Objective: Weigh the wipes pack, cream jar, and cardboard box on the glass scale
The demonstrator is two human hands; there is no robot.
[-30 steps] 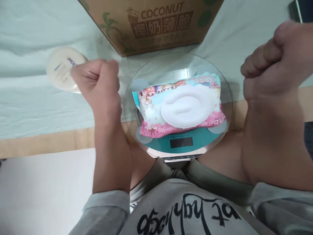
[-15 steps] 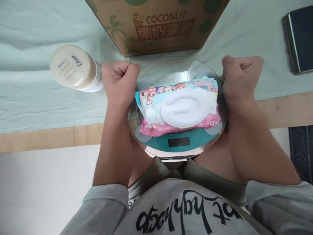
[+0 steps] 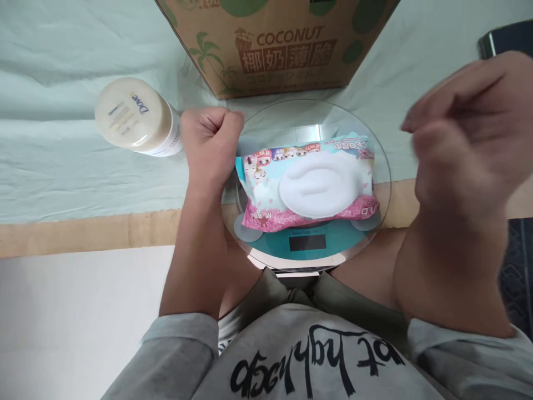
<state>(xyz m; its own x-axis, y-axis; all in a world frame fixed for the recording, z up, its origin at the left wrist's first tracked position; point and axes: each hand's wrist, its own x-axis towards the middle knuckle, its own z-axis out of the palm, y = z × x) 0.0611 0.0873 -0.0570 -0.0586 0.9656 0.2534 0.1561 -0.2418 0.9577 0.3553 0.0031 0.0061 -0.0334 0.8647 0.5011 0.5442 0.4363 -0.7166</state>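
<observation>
A pink and blue pack of wet wipes (image 3: 308, 183) with a white lid lies on a round glass kitchen scale (image 3: 310, 244), whose display is dark. My left hand (image 3: 212, 147) is a closed fist resting against the scale's left rim, between the pack and a Dove bottle (image 3: 135, 118). My right hand (image 3: 466, 133) is raised close to the camera at the right, blurred, fingers loosely curled and holding nothing.
A brown cardboard box (image 3: 275, 44) printed COCONUT stands behind the scale on a pale green cloth (image 3: 62, 166). A dark phone-like device (image 3: 499, 39) lies at the far right. The wooden table edge (image 3: 83, 233) runs along the front.
My right hand lifted from the scale's right rim toward the camera and loosened. My left fist stayed by the left rim.
</observation>
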